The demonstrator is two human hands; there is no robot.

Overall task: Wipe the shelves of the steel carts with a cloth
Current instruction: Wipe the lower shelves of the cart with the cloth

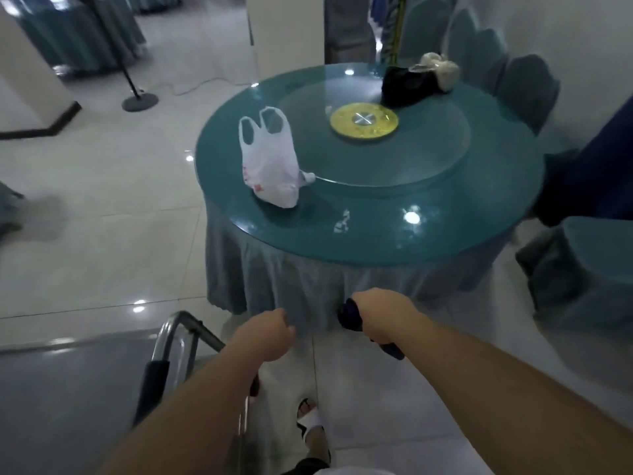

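Observation:
The steel cart (61, 389) fills the lower left, its flat grey top shelf facing up and its tubular handle (178, 323) at the right end. My left hand (265, 334) hangs just right of that handle with its fingers curled in a fist, holding nothing that I can see. My right hand (380, 317) grips a dark purple cloth (349, 315) bunched in the fist, with an end sticking out below the wrist. Both hands are in front of the table skirt, off the cart shelf.
A round table (479, 234) with a teal glass top and grey skirt stands straight ahead. On it are a white plastic bag (269, 166), a glass turntable (428, 156) and a black bag (407, 84). Covered chairs (527, 87) stand at the right. A stand base (140, 101) sits on the tiled floor.

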